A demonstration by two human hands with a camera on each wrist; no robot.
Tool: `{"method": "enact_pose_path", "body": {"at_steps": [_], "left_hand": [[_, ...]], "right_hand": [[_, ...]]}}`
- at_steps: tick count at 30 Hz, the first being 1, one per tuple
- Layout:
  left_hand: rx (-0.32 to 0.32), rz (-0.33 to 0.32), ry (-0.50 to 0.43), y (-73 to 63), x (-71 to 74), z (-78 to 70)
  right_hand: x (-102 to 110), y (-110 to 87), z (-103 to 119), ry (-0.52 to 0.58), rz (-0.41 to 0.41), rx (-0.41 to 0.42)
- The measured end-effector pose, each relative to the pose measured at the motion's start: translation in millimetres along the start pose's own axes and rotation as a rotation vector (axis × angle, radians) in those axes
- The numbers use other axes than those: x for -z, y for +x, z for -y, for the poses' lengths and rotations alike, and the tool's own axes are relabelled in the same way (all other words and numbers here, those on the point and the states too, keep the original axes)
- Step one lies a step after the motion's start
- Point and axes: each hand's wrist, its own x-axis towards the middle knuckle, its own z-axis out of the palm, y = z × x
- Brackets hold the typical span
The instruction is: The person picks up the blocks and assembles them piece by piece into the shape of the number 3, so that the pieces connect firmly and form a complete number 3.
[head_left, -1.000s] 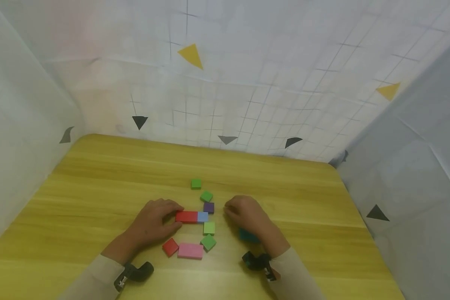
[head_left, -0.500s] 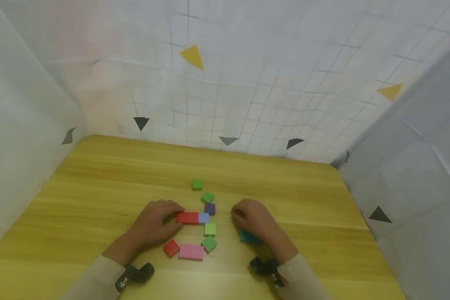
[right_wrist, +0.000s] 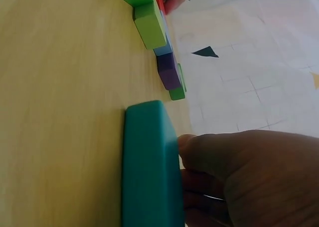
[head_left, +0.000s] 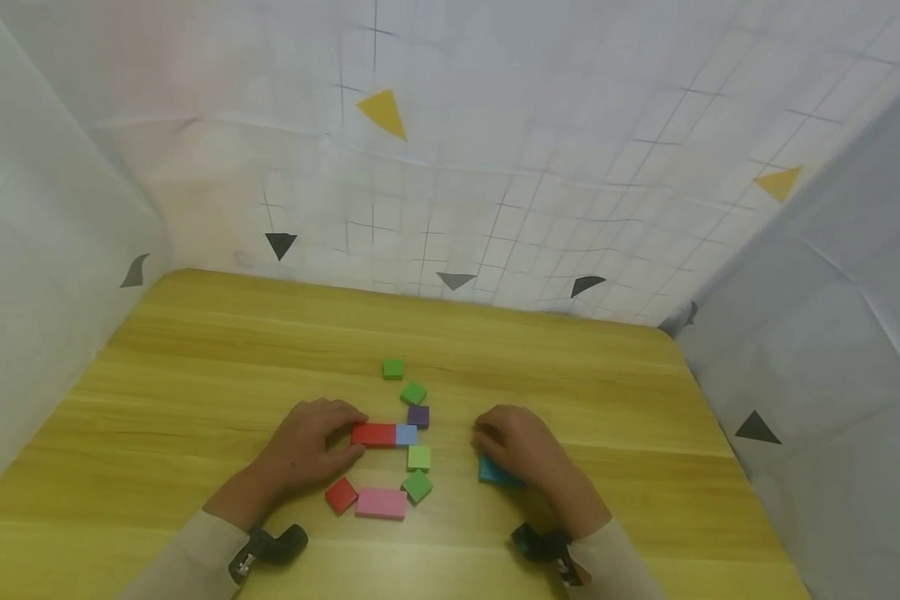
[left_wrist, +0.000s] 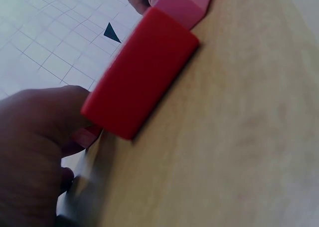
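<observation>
My left hand (head_left: 311, 442) pinches the left end of a long red block (head_left: 375, 435), thumb on the near side and fingers on the far side. Against that block's right end sits a light blue block (head_left: 407, 435). My right hand (head_left: 521, 446) hovers by a teal block (head_left: 498, 473), fingers loosely curled, with nothing seen between them. In the right wrist view the teal block (right_wrist: 149, 167) lies just in front of the thumb; whether they touch I cannot tell. A purple block (head_left: 418, 417) and a light green block (head_left: 419, 458) adjoin the blue one.
Two green blocks, one further back (head_left: 393, 369), lie beyond the purple block. Nearer me are a turned green block (head_left: 417, 487), a pink block (head_left: 381, 503) and a red square block (head_left: 341, 495). White sheets (head_left: 450, 192) enclose the wooden table (head_left: 607, 367).
My right hand has drawn away from the purple block, rightward and slightly nearer me, to beside the teal block. The left hand and the blocks have kept their places.
</observation>
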Motion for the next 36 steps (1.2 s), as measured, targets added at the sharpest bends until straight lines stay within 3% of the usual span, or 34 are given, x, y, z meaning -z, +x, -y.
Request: {"method": "enact_pose_path", "body": {"at_steps": [19,29,36], "left_hand": [[0.008,0.007,-0.004,0.3,1.5,-1.5],[0.004,0.006,-0.008,0.1,1.0,0.0],[-0.005,-0.004,-0.016,-0.3,-0.4,0.9]], "right_hand": [[13,-32.5,-23,0.043,-0.014,-0.039],[8,-52.0,-40,0.215,-0.082,-0.062],[4,-64.2,-43,0.362,-0.081,-0.135]]}}
